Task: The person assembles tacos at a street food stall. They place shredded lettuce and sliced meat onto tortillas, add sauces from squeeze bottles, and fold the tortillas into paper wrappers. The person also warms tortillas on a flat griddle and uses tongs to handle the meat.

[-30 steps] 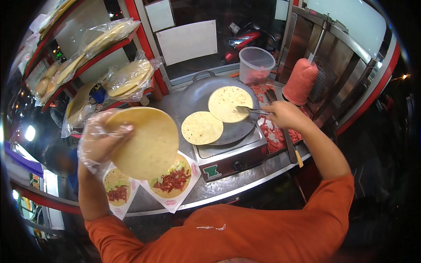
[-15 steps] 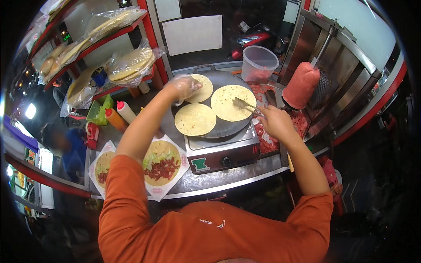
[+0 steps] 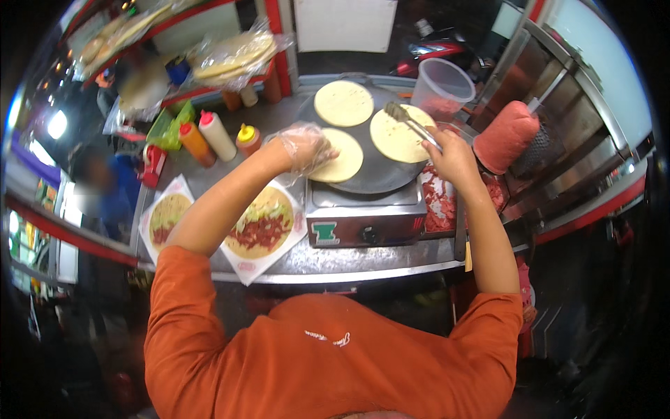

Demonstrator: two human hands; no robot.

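Three round flatbreads lie on a dark round griddle (image 3: 370, 183) over a stove (image 3: 366, 222). My left hand (image 3: 307, 150), in a clear plastic glove, reaches over the left edge of the near flatbread (image 3: 342, 164), its fingers extended onto the surface. My right hand (image 3: 452, 157) grips metal tongs (image 3: 419, 128), whose dark tips rest at the upper left of the right flatbread (image 3: 401, 140). The far flatbread (image 3: 343, 105) lies untouched by either hand. Left of the stove, a filled flatbread (image 3: 262, 227) with shredded meat and lettuce sits on white paper (image 3: 246, 271); my left forearm partly covers it.
Another filled flatbread (image 3: 167, 213) lies at the left. Behind it stand an orange sauce bottle (image 3: 197, 145), a white bottle (image 3: 218, 136) and a yellow-capped bottle (image 3: 248, 140). At the right are a meat tray (image 3: 440, 202), a meat cone (image 3: 507, 136) and a clear tub (image 3: 444, 87).
My left hand has moved from the far flatbread to the near one. The tongs have shifted toward the right flatbread's upper-left edge. The whole view has also shifted.
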